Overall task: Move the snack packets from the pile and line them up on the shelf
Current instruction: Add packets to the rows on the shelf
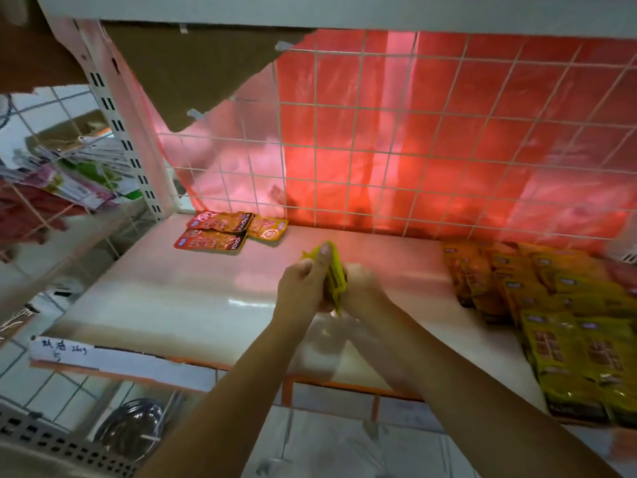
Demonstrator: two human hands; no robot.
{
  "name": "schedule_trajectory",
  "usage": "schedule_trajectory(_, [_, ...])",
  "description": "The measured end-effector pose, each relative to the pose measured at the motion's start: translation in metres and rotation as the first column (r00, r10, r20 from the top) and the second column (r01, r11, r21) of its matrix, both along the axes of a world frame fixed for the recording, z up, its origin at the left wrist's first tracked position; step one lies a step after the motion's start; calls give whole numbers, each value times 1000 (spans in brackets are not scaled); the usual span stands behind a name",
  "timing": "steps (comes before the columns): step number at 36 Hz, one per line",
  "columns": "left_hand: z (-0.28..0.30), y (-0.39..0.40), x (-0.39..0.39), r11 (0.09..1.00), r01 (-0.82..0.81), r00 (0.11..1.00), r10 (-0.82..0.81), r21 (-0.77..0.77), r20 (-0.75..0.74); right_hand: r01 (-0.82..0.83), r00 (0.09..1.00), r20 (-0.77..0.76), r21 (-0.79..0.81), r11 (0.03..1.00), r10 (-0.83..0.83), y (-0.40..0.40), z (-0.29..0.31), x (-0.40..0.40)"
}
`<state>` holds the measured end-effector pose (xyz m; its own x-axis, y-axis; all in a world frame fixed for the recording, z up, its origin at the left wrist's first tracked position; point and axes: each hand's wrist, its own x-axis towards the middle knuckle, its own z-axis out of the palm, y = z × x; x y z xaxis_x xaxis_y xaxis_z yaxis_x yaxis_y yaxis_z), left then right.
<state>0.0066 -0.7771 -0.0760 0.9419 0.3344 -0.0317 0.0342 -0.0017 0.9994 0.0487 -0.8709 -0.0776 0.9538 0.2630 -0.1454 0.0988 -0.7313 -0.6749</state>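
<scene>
White metal upright [131,146] with slot holes is standing at the upper left of the frame, and left of it, behind a wire grid, mixed packets [69,177] are lying blurred. At the lower left a handwritten paper label [69,351] is sitting on the front edge of the shelf [172,298], and below it a shiny metal bowl [132,426] is showing.

At the back left corner of the shelf, three orange snack packets [220,232] are lying flat, touching one another: two stacked front to back, and a smaller one just beside them on the right.

In the middle of the frame, both forearms are reaching in from the bottom edge and meeting above the shelf. The left hand [303,284] is gripping a yellow-green snack packet [334,277], its fingers curled and its thumb pressed along the upper end of the packet. The right hand [365,288] is clamping the same packet from the other side; its fingers are mostly hidden behind the packet. The packet is being held on edge between the two hands, raised off the shelf surface.

Behind, a white wire grid [413,150] is backing the shelf, with red plastic sheeting [482,115] glowing through it.

At the right of the frame, the pile [551,322] of packets is lying on the shelf, orange ones toward the back and yellow-green ones toward the front, overlapping each other and well apart from the three at the left.
</scene>
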Motion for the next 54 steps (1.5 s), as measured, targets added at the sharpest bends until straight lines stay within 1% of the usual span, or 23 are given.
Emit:
schedule_trajectory(2, [1,3,-3,994,-44,992,32,-103,-122,-19,1000,-20,64,998,20,1,-5,-6])
schedule_trajectory(3, [2,6,-5,989,-31,984,4,-144,-180,-29,999,-13,93,995,30,1,-8,-9])
schedule_trajectory(5, [3,13,-10,990,46,961,-80,-131,-265,-52,999,16,101,993,51,0,-9,-13])
schedule_trajectory(8, [1,20,-15,991,97,943,-121,-92,-310,-140,988,79,58,988,136,0,-5,-20])
schedule_trajectory(11, [-3,23,-21,984,104,947,-143,-146,-289,-188,979,103,85,978,179,0,-4,-23])
schedule_trajectory(12, [-5,24,-23,978,110,951,-155,-177,-266,-188,979,102,116,975,177,-1,-3,-24])
schedule_trajectory(15, [-8,27,-28,954,156,962,-206,-257,-179,-145,989,21,260,955,145,-3,2,-24])
schedule_trajectory(17, [-7,29,-29,957,199,960,-233,-211,-153,-84,989,-76,430,899,129,-6,3,-24])
schedule_trajectory(19, [-4,27,-29,957,247,952,-269,-152,-145,-16,991,-103,525,851,82,-14,3,-22])
schedule_trajectory(23, [-3,11,-26,939,332,929,-341,-85,-144,41,998,-66,589,807,-3,-38,6,-15])
schedule_trajectory(25, [-6,0,-22,937,343,925,-349,-65,-154,70,997,-72,612,788,-32,-56,8,-9])
schedule_trajectory(26, [-6,-7,-20,936,348,922,-353,-61,-157,67,998,-46,614,786,-49,-66,10,-7])
schedule_trajectory(28, [-6,-19,-16,931,359,919,-364,-62,-150,39,996,48,574,818,-81,-85,14,-3])
schedule_trajectory(30, [-6,-33,-11,923,378,913,-385,-74,-137,22,979,172,447,894,-110,-108,18,-1])
schedule_trajectory(31, [-6,-40,-10,918,387,909,-396,-88,-132,31,967,222,387,922,-126,-118,19,0])
schedule_trajectory(33, [-8,-56,-6,904,407,898,-422,-130,-127,66,947,277,333,941,-165,-141,18,3])
schedule_trajectory(38, [-12,-88,3,901,406,894,-427,-153,-135,150,954,211,279,948,-213,-186,18,4])
schedule_trajectory(42, [-12,-106,10,914,383,903,-401,-135,-151,209,924,271,235,949,-271,-208,22,6])
schedule_trajectory(45, [-13,-115,14,920,376,907,-390,-113,-162,247,913,282,189,950,-293,-216,28,11])
schedule_trajectory(48, [-12,-121,17,922,377,906,-388,-91,-170,248,921,287,94,964,-264,-222,37,17])
schedule_trajectory(51, [-11,-124,17,922,380,905,-388,-77,-174,245,945,230,-34,969,-231,-224,41,23])
schedule_trajectory(52, [-12,-125,18,922,380,906,-387,-70,-174,237,953,207,-61,970,-220,-224,41,25])
schedule_trajectory(54, [-13,-125,19,922,382,906,-388,-64,-172,195,970,157,-64,979,-183,-224,39,28])
